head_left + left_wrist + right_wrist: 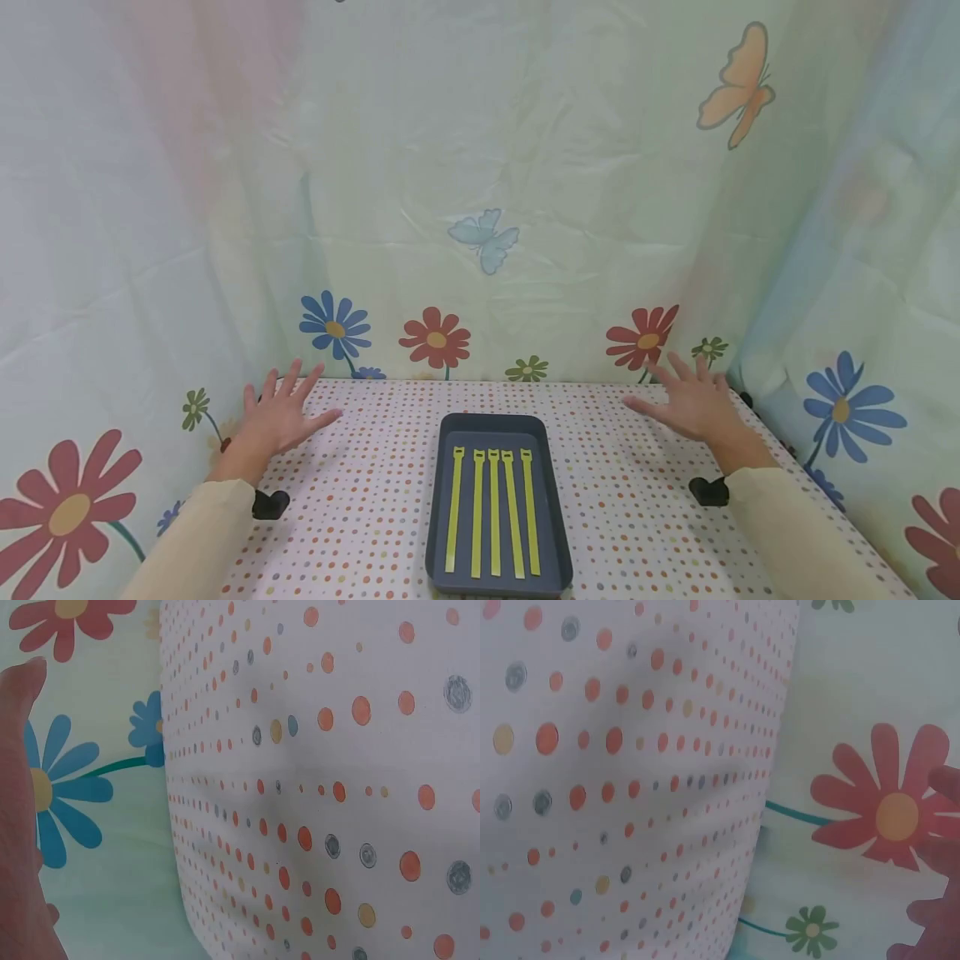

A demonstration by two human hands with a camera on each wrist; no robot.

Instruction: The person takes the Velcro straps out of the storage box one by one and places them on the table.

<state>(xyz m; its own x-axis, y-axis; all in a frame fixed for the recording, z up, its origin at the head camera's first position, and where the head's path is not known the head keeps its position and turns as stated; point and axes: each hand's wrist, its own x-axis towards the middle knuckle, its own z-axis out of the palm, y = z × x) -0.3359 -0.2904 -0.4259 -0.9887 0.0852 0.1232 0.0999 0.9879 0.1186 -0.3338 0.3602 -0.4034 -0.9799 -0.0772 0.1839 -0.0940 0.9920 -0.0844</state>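
Note:
Several yellow-green straps (494,512), each with a slotted head at its far end, lie side by side lengthwise in a dark grey tray (558,533). To the left of the tray, my left hand (279,421) is held over the table with fingers spread and nothing in it. On the other side my right hand (693,407) is spread the same way, also holding nothing. Part of the left hand (22,825) shows along the left border of its wrist view. Fingertips of the right hand (937,915) appear at the right border of the right wrist view.
A dotted cloth (360,500) covers the table under the tray. Behind and on both sides hangs a curtain (570,208) printed with flowers and butterflies, meeting the table's far edge. Small black wrist mounts (270,504) sit at both sleeve cuffs.

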